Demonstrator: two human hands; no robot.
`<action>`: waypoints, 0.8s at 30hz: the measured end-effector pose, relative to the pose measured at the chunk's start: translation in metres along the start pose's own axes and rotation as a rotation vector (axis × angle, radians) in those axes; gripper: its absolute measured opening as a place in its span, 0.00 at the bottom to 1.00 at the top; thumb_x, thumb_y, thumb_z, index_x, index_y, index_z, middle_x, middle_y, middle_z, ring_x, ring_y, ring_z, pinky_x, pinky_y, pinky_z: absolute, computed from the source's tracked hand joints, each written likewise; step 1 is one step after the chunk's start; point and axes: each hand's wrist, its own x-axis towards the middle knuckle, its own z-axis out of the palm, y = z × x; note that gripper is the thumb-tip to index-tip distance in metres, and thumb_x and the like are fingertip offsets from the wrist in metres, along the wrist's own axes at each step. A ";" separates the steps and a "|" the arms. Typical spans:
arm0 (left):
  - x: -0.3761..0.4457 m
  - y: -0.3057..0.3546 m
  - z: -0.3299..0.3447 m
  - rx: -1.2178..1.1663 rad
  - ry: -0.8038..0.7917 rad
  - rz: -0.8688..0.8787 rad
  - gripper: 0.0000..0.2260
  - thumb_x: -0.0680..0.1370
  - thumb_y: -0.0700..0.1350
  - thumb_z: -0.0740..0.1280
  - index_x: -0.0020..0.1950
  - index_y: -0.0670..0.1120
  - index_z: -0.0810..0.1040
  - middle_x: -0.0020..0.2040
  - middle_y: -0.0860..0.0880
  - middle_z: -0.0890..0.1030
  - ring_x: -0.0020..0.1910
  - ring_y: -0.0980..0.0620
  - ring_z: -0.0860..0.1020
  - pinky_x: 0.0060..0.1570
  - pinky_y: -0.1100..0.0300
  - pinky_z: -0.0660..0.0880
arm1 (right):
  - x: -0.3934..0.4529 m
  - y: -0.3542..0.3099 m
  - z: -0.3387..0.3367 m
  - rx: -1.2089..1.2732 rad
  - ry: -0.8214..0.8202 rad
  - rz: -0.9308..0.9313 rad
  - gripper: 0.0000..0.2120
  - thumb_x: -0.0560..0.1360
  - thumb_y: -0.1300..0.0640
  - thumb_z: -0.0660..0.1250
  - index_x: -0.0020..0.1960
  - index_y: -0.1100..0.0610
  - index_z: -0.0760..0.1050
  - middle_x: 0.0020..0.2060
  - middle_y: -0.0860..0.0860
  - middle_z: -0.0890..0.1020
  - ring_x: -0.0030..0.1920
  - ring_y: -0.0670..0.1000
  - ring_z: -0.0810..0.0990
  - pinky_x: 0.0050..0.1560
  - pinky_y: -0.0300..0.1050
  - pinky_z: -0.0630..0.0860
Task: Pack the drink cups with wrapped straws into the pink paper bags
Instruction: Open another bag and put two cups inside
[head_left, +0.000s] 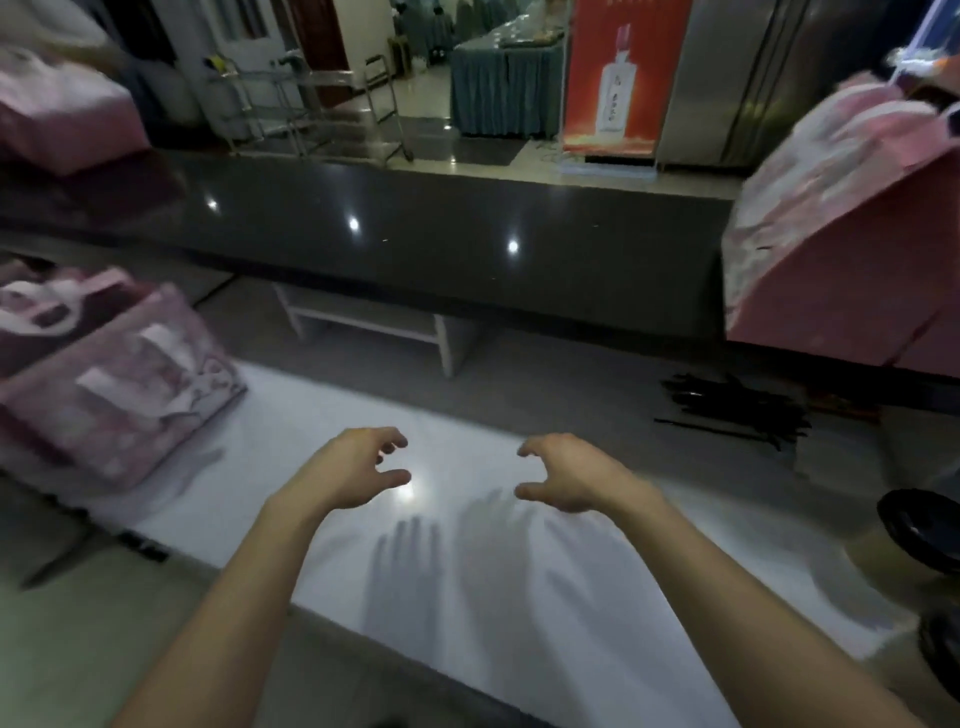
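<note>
My left hand and my right hand hover side by side over a white board, both empty with fingers curled apart. A pink paper bag lies on its side at the left of the board. Another pink paper bag stands on the dark counter at the right. A pile of black wrapped straws lies on the worktop to the right of my right hand. At the right edge a drink cup with a black lid shows in part.
A long dark counter runs across behind the worktop. More pink bags sit at the far left on it. Beyond are metal trolleys, a red banner and a steel cabinet.
</note>
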 end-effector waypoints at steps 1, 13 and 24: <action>-0.007 -0.023 -0.007 -0.012 0.016 -0.022 0.22 0.80 0.57 0.76 0.72 0.56 0.79 0.65 0.55 0.83 0.59 0.55 0.83 0.63 0.51 0.80 | 0.014 -0.024 0.003 -0.013 -0.004 -0.030 0.34 0.80 0.37 0.72 0.81 0.48 0.70 0.75 0.51 0.77 0.71 0.56 0.78 0.69 0.55 0.78; -0.099 -0.293 -0.141 -0.110 0.426 -0.242 0.09 0.79 0.55 0.77 0.49 0.54 0.81 0.44 0.57 0.84 0.44 0.53 0.84 0.47 0.51 0.82 | 0.183 -0.364 0.025 0.243 0.149 -0.323 0.23 0.81 0.45 0.73 0.74 0.50 0.77 0.68 0.49 0.83 0.59 0.49 0.84 0.58 0.47 0.80; -0.091 -0.373 -0.180 -0.232 0.616 -0.297 0.25 0.72 0.70 0.78 0.54 0.53 0.77 0.46 0.58 0.84 0.45 0.58 0.83 0.48 0.54 0.84 | 0.305 -0.481 -0.036 0.391 0.408 -0.136 0.38 0.78 0.63 0.69 0.85 0.52 0.62 0.77 0.55 0.76 0.76 0.59 0.75 0.74 0.52 0.74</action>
